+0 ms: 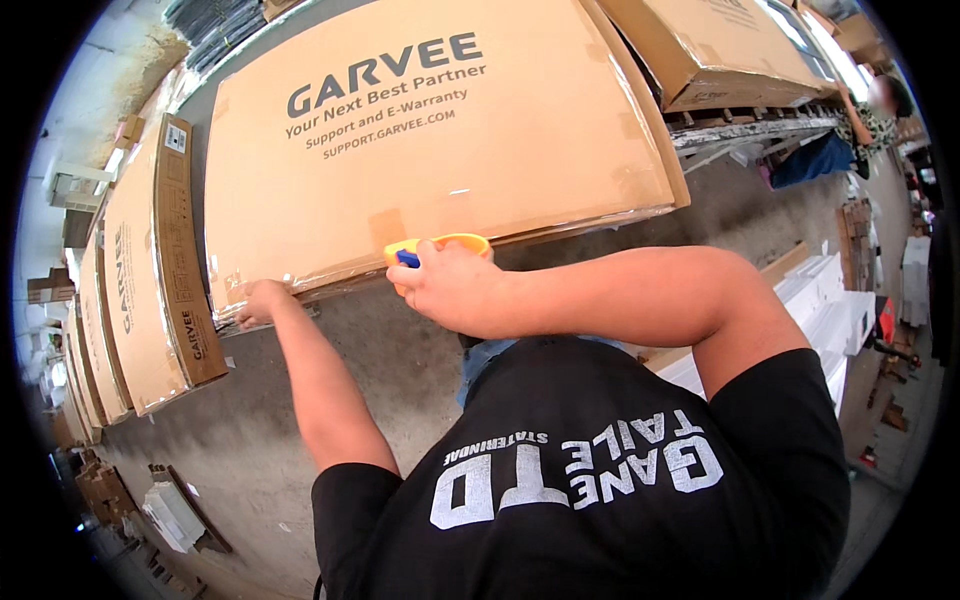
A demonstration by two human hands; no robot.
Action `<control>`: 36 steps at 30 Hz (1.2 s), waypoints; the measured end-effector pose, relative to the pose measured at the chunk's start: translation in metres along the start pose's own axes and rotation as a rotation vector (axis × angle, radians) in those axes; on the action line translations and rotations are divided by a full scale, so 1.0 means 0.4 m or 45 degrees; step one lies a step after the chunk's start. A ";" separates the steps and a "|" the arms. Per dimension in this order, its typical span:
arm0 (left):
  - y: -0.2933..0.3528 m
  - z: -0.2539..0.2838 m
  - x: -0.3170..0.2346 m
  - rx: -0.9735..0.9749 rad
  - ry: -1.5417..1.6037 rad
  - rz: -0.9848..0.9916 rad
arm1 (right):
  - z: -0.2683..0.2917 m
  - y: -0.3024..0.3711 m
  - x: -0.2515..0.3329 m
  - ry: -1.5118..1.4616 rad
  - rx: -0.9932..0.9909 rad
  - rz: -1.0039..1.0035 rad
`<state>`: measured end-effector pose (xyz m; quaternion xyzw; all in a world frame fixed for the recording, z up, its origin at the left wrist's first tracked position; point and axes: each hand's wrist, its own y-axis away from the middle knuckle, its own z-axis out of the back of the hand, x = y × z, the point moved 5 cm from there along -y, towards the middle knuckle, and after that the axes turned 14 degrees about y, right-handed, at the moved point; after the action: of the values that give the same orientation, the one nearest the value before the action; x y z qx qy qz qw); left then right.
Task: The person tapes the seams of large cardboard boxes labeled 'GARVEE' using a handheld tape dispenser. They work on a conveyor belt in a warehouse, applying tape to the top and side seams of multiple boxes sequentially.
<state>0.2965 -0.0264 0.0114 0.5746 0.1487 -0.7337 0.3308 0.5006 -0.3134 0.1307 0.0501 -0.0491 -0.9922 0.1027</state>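
Observation:
A large flat cardboard box (330, 210) with dark print lies in front of me, and clear tape shines along its near edge. At its near left corner, my left hand (264, 303) grips the edge, its fingers bent over the side and partly hidden. My right hand (455, 290) is closed round a yellow tape dispenser (470, 241) with a blue part, held against the middle of the near edge. The dispenser's underside is covered by my fingers.
More large cardboard boxes (140, 270) stand in a row at the left. Another big box (730, 50) rests on a pallet (750, 128) at the far right, near another person (875, 115). White boards (825, 310) are stacked right of me, above the concrete floor (250, 440).

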 end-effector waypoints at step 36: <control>1.304 -0.023 0.193 0.574 -0.467 -1.480 | -0.484 1.008 -0.777 -0.061 0.038 -0.340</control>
<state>0.6363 -0.4294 0.0205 0.3212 0.2190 -0.8925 -0.2288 0.9045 -0.6582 0.0101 0.0342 -0.0593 -0.9971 -0.0323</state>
